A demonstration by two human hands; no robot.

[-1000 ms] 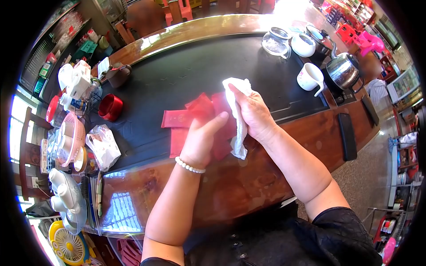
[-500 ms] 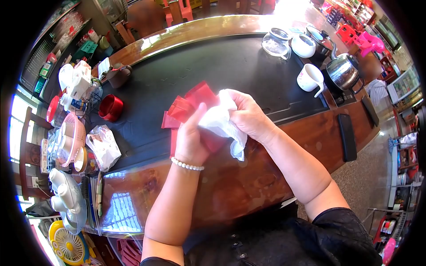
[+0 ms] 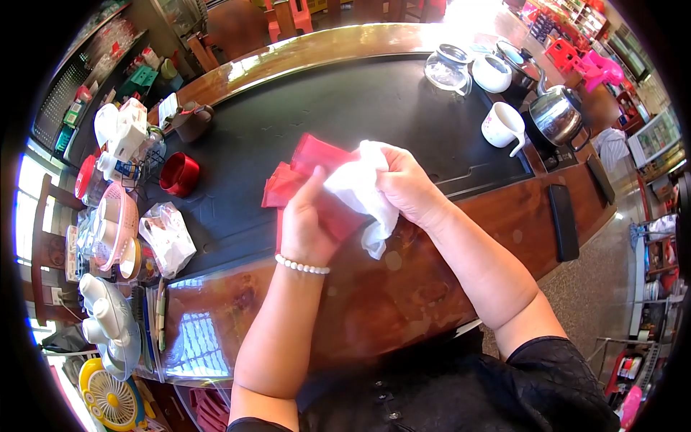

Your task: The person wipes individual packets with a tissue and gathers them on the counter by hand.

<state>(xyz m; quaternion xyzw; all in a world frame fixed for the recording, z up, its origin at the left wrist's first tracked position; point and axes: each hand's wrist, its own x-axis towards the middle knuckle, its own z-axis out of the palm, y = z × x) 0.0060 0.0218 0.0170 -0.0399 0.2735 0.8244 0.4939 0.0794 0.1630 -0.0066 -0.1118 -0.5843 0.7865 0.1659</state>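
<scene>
My left hand [image 3: 308, 227], with a beaded bracelet at the wrist, holds red packets [image 3: 320, 155] that fan out beyond its fingers, over the black tray table's near edge. Most of its fingers are hidden behind the packets; the thumb shows on top. A crumpled white cloth or tissue [image 3: 358, 189] is pinched in my right hand [image 3: 409, 186]. It lies against the packets, and its lower end hangs down over the brown wood. More red material shows under my left hand, partly covered.
A red bowl [image 3: 180, 174], a plastic bag [image 3: 168, 239] and a pink basket [image 3: 119, 227] are on the left. To the right stand a white mug [image 3: 503, 128], a glass pot [image 3: 448, 70] and a metal kettle [image 3: 556, 114]. A black phone [image 3: 563, 222] lies on the wooden edge [image 3: 461, 266].
The white cloth has come from the right side onto the packets beside my left hand. The packets have tilted and shifted left, and my left hand has moved slightly left.
</scene>
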